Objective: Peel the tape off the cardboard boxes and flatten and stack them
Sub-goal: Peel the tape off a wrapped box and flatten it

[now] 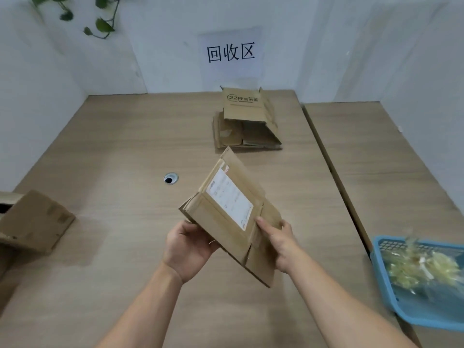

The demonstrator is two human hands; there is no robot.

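Tabletop (125, 159); box (226, 204) between left grip (187, 247), right grip (278, 244)

Matt brown cardboard of the flattened box (218, 218) I hold, its smooth white paper label (229, 197), matt wood-grain worktop (120, 151), blue plastic basket (426, 317)

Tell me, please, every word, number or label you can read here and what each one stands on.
"回收区": on the white paper sign.
"22": in a logo on the top flattened box; the characters after it are blurred.
White label on the held box: print too blurred to read.
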